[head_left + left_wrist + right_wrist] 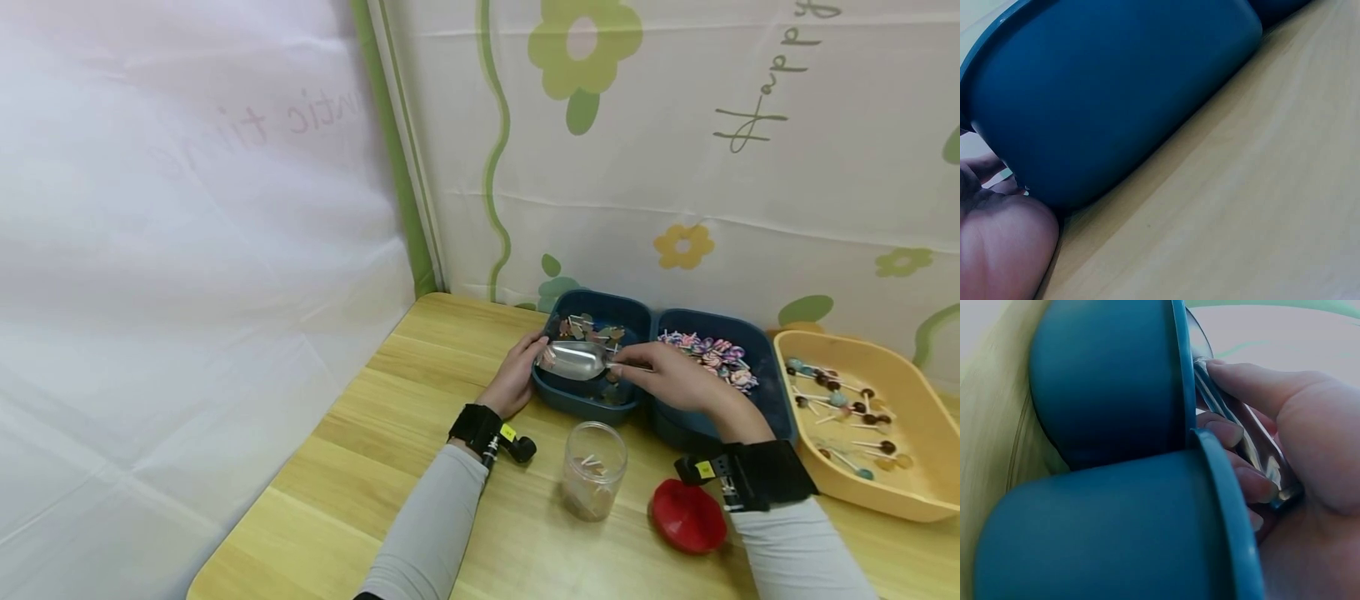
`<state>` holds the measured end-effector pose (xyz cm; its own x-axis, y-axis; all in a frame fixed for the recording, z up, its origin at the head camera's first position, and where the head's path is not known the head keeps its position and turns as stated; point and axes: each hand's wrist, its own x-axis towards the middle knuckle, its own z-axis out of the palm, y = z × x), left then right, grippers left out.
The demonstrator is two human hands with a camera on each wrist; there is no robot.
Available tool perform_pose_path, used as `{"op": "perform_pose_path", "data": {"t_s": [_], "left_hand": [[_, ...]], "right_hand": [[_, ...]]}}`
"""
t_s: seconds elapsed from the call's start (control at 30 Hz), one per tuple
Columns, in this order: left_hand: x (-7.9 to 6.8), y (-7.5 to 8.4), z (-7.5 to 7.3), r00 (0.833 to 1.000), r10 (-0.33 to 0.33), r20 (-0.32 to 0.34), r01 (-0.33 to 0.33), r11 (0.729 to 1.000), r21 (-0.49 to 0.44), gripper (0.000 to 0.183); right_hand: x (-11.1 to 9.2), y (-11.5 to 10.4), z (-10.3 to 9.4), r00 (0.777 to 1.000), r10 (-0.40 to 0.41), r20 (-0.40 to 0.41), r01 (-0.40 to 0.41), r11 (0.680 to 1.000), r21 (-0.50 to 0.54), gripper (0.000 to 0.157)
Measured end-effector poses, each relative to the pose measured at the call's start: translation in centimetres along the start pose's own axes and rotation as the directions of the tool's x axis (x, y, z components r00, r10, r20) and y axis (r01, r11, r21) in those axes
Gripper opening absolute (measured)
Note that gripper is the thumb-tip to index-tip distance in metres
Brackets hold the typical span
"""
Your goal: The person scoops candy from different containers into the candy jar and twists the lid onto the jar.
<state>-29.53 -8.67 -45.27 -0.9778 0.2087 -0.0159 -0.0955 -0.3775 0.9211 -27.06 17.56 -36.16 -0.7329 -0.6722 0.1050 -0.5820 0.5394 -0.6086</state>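
Observation:
In the head view my right hand [667,375] grips the handle of a shiny metal scoop [576,360]. The scoop lies level over the left blue bin [577,406], with a few small pieces at its lip. Inside that bin are brownish lollipop-like pieces [588,327] with white sticks. My left hand [516,375] holds the bin's left side near the rim; in the left wrist view its fingers lie partly hidden behind the bin wall [1110,94]. The right wrist view shows thumb and fingers wrapped around the scoop handle [1229,406].
A clear jar [595,471] with stick pieces stands in front of the bins, near a red lid [688,517]. A second blue bin [678,417] holds pink and purple swirled pieces. Right of it, a yellow bin [918,425] has round lollipops. Curtains border the wooden table [337,475].

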Motion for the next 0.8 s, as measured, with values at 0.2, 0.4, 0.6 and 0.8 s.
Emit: {"op": "perform_pose_path", "data": {"t_s": [0.2, 0.4, 0.6, 0.8], "left_hand": [[0.10, -0.26, -0.11, 1.000, 0.016, 0.016, -0.016, 1.000, -0.001, 0.050], [0.15, -0.20, 0.06, 1.000, 0.024, 0.014, -0.024, 0.999, -0.023, 0.047], [0.06, -0.06, 0.06, 1.000, -0.021, -0.022, 0.020, 1.000, -0.021, 0.047], [0.10, -0.20, 0.05, 1.000, -0.016, -0.022, 0.016, 1.000, -0.020, 0.046]], "right_hand": [[0.06, 0.19, -0.02, 1.000, -0.005, -0.005, 0.005, 1.000, 0.022, 0.021], [0.05, 0.57, -0.03, 1.000, 0.000, -0.008, 0.001, 0.998, 0.063, 0.023], [0.05, 0.73, -0.05, 1.000, -0.001, -0.018, 0.002, 0.997, 0.073, 0.023], [-0.13, 0.60, -0.21, 0.999, 0.023, -0.029, -0.020, 0.997, 0.078, 0.025]]}}
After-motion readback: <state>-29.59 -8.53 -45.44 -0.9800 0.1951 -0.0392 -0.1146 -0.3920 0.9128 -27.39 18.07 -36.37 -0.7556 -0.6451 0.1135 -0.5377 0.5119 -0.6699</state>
